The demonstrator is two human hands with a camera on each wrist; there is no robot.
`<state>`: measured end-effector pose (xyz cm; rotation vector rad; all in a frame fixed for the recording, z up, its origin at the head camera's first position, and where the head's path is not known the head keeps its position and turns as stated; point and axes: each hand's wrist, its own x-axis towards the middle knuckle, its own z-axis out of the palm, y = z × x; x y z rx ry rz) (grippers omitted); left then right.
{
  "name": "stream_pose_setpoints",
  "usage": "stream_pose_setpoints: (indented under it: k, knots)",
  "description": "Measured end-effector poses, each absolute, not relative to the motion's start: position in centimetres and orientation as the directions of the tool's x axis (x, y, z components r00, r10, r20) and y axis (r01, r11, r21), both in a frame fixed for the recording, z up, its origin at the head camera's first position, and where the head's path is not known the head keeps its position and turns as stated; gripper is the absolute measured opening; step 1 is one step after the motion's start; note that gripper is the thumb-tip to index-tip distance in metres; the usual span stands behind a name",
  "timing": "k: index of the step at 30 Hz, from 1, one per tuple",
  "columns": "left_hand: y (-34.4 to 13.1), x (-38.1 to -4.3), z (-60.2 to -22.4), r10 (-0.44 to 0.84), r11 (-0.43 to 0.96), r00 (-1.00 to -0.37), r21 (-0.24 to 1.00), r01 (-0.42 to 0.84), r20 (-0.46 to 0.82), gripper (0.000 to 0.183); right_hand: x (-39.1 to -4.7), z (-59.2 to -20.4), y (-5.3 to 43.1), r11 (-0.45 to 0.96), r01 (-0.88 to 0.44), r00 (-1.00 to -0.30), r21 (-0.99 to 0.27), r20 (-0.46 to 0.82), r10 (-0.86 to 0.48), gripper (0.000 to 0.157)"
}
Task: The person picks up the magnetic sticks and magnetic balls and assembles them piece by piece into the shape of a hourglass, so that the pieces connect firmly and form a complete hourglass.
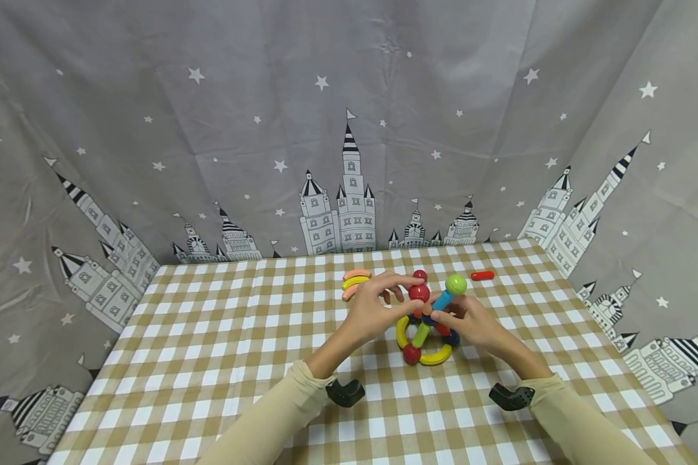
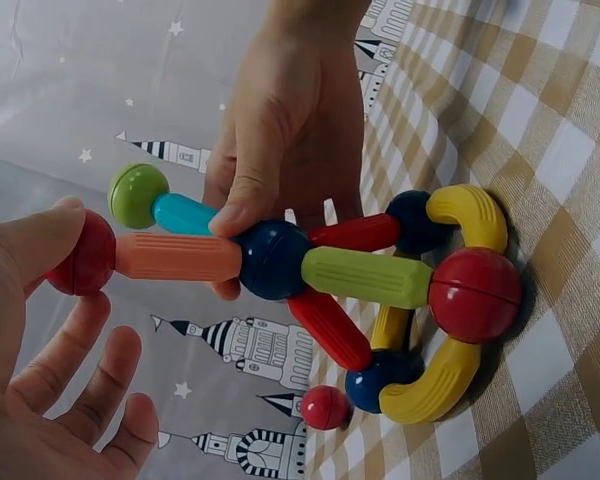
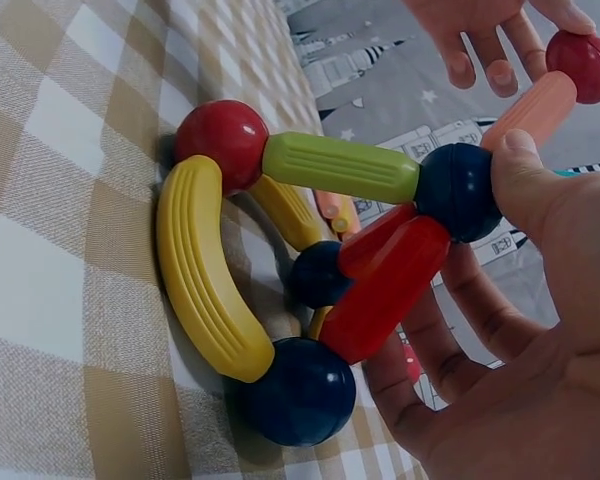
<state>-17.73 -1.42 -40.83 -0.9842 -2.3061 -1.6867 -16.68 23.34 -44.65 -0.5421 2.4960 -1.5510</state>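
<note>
A toy frame of coloured rods and balls stands on the table. Its base is a ring of curved yellow rods (image 2: 432, 385) joined by a red ball (image 2: 477, 295) and two blue balls. A green rod (image 3: 340, 167) and two red rods (image 3: 388, 285) slope up to a blue ball (image 2: 274, 258) at the top. My right hand (image 1: 471, 320) grips that top ball between thumb and fingers. My left hand (image 1: 372, 307) pinches another red ball (image 2: 85, 255) at the tip of a peach rod (image 2: 178, 257). Beside it, a light blue rod (image 1: 443, 301) carries a green ball (image 1: 456, 284).
Behind the frame lies a loose red ball (image 1: 421, 275). Peach and yellow curved rods (image 1: 356, 281) lie behind my left hand, and a red rod (image 1: 482, 275) sits at the back right. A castle-print curtain (image 1: 238, 148) hangs behind the checked tablecloth (image 1: 209, 349).
</note>
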Motion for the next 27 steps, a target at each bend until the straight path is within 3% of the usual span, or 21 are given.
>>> stream_pose_setpoints:
  k: [10, 21, 27]
  knots:
    - [-1.56, -17.71, -40.97, 0.429, 0.166, -0.789, 0.82, 0.548, 0.441, 0.033, -16.24, -44.79, 23.34, 0.408, -0.183, -0.938, -0.894, 0.034, -0.345, 0.037]
    - [-1.47, -17.7, -41.11, 0.423, 0.146, -0.781, 0.817, 0.558, 0.459, 0.032, -16.26, -45.11, 23.21, 0.387, -0.18, -0.94, -0.904, 0.041, -0.34, 0.031]
    - [-1.39, -17.73, -41.15, 0.424, 0.149, -0.785, 0.821, 0.552, 0.451, 0.033, -16.34, -45.16, 23.12, 0.375, -0.127, -0.941, -0.918, -0.008, -0.339, 0.036]
